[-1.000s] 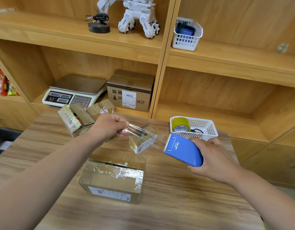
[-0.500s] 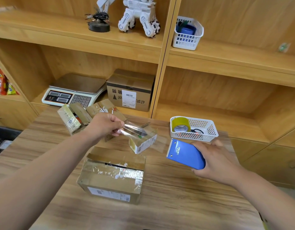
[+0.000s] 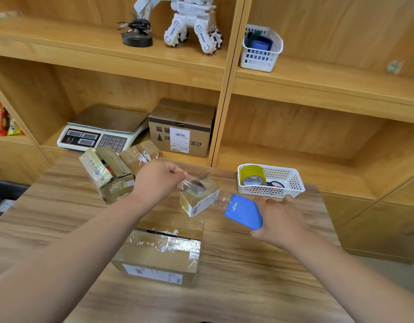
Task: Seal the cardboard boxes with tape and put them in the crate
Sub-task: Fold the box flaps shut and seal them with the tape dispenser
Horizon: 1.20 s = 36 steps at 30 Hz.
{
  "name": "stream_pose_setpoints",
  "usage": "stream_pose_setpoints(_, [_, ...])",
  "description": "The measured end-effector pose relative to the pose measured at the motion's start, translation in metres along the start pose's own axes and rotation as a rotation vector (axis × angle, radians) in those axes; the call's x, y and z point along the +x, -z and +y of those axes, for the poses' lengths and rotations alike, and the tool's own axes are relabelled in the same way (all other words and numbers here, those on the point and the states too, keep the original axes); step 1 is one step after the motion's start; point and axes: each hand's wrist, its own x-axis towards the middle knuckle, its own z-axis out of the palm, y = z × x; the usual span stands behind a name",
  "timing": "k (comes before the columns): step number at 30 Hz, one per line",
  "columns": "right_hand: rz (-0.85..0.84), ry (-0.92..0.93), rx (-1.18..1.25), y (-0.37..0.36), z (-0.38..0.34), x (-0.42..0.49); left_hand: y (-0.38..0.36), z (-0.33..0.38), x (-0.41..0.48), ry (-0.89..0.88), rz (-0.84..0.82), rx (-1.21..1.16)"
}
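On the counter's (image 3: 247,287) left side, two open boxes (image 3: 112,176) are waiting unsealed; the front box (image 3: 159,255) is already wearing tape. The left hand (image 3: 158,180) is pinching clear tape (image 3: 194,185) in curled fingers (image 3: 176,174) over the small box (image 3: 199,199), and the right hand (image 3: 280,220) is gripping the blue dispenser (image 3: 244,212). Nothing seems crated yet.

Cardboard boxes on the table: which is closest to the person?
The large taped box bearing a front label; the small box and open box sit farther back.
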Motion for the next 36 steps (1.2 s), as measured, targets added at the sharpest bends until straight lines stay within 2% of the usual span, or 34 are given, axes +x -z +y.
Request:
stream_pose_setpoints(8, [-0.014,-0.095,-0.076,-0.005,-0.020,0.022,-0.035,0.008,-0.011,-0.373,0.266,0.340])
stream_pose_setpoints(19, [-0.046,-0.214,0.030,-0.026,-0.019,0.047,-0.066,0.012,-0.017,-0.558,0.354,0.419])
stream_pose_setpoints(27, [-0.077,-0.234,-0.061,-0.082,0.000,0.047,-0.054,0.001,-0.011,-0.416,0.310,0.375])
stream_pose_setpoints(30, [-0.138,-0.270,-0.009,-0.118,-0.004,0.038,-0.050,-0.003,-0.013,-0.353,0.274,0.382])
stream_pose_setpoints(34, [-0.187,-0.280,0.023,-0.152,-0.005,0.027,-0.045,-0.007,-0.015,-0.354,0.294,0.394])
stream_pose_setpoints(36, [-0.224,-0.217,0.102,-0.161,-0.007,0.024,-0.042,-0.007,-0.016,-0.354,0.298,0.399])
